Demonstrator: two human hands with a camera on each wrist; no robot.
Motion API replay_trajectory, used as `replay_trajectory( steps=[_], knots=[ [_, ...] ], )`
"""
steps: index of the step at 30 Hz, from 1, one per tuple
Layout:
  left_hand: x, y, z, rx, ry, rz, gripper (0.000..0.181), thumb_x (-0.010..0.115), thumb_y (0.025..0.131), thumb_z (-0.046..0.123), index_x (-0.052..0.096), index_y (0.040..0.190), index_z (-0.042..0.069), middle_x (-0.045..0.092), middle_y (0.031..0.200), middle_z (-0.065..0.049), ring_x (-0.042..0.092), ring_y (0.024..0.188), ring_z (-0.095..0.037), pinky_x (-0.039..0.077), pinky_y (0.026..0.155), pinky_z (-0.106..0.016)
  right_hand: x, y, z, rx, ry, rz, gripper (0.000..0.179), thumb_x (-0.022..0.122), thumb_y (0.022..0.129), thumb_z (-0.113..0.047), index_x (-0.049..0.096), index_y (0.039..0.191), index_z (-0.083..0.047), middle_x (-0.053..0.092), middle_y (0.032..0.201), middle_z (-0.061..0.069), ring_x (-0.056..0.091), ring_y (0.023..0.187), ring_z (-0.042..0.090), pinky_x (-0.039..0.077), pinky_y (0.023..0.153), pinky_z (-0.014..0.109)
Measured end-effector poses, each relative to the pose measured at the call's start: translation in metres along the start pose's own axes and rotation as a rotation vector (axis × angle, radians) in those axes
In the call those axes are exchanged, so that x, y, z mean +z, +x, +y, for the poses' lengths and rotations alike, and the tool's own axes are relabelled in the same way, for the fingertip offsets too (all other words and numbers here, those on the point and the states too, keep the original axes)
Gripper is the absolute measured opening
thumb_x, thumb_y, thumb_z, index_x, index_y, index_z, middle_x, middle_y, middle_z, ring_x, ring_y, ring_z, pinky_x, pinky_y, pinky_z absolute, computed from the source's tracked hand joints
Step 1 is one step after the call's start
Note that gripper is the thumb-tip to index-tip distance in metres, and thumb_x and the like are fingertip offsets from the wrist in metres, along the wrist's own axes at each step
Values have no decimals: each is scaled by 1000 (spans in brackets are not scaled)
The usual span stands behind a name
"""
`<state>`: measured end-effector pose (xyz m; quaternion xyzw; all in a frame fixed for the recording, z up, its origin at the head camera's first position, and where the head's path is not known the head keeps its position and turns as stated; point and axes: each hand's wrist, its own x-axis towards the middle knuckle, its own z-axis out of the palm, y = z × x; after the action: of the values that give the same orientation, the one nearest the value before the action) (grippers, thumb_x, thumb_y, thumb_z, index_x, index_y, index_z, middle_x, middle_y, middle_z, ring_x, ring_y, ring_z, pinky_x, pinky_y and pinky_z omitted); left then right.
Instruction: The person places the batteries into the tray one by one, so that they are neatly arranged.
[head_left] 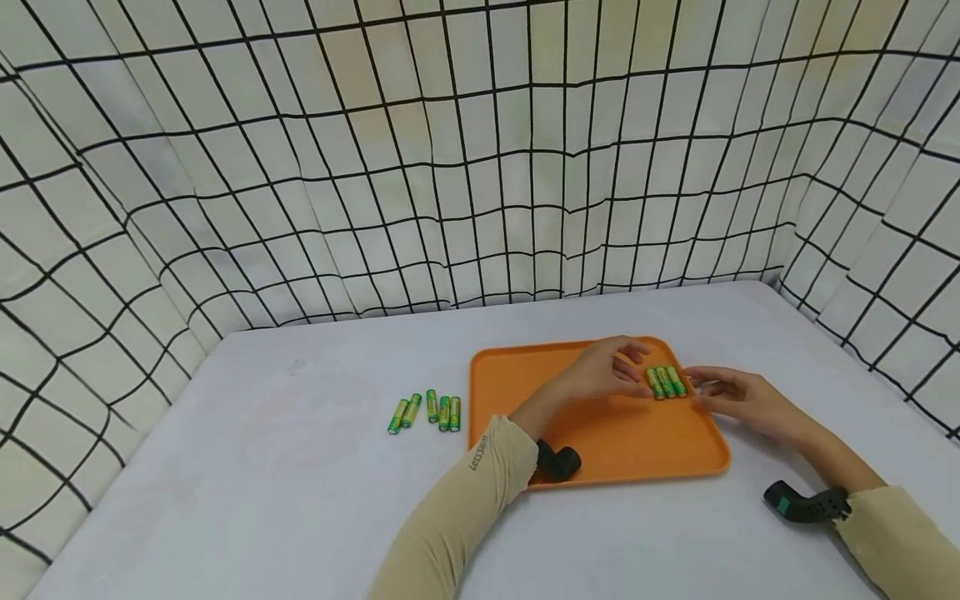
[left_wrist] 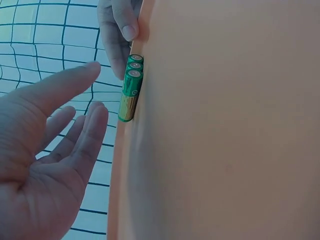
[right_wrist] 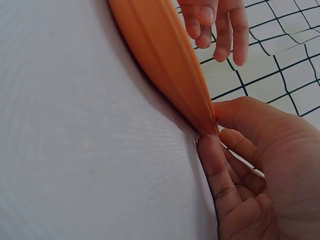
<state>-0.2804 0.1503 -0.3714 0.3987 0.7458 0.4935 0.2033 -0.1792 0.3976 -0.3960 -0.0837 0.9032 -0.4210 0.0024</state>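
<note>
Orange tray: I have the tray (head_left: 645,442) on the white table (head_left: 300,500), right of the middle in my head view.
Batteries on the tray: three green-and-yellow batteries (head_left: 665,382) lie side by side by its right rim, towards the far corner.
Left hand: I see the left hand (head_left: 603,368) reaching over the tray beside those three, fingers loosely extended and holding nothing; the left wrist view shows a gap to the batteries.
Right hand: the right hand (head_left: 738,398) is outside the tray, fingertips at the right rim, bent; I cannot tell whether they pinch that rim or only touch it.
In the way: the rim stands between the right hand and the three batteries. The left sleeve (head_left: 457,517) and its black wrist device (head_left: 558,461) cover the tray's near left corner from me.
Batteries on the table: left of the tray I count five more, a slanted pair (head_left: 412,410) and a trio (head_left: 445,413) nearer the tray, all well apart from both hands.
Right forearm: a second black device (head_left: 806,502) sits by the right sleeve (head_left: 900,542), above the table.
Backdrop: a white wall with a black grid (head_left: 529,167) rises behind the table and along its sides.
</note>
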Motion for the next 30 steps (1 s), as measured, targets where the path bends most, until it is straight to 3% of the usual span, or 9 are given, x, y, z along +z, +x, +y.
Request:
replay_trajectory(
  steps=[8,18,25,30],
  knots=[
    [-4,-10,2,12,-19,9,57,78,83,7,53,134,1,55,126,-15,62,87,-4,53,79,-17,5,-1,2,-23,-20,1,51,64,96,-22,49,138,2,58,126,22,59,91,1,48,79,14],
    [-10,-21,8,26,0,33,56,79,82,8,54,132,1,56,125,-17,63,87,-4,52,79,-15,2,-2,1,38,-63,-17,55,64,96,-28,48,142,-3,58,130,19,58,94,-5,46,79,12],
    [-18,-27,12,31,1,34,57,79,82,6,53,133,1,55,126,-18,63,87,-5,52,80,-15,-2,-2,-2,20,-70,-16,55,65,96,-25,48,142,-1,58,129,19,57,93,-5,46,77,12],
    [-25,-32,16,43,20,37,57,78,82,6,53,133,2,55,125,-19,63,87,-5,52,79,-15,-2,-3,-2,29,-68,-7,56,65,95,-29,48,141,-2,61,124,6,58,93,-4,45,78,10]
  ],
)
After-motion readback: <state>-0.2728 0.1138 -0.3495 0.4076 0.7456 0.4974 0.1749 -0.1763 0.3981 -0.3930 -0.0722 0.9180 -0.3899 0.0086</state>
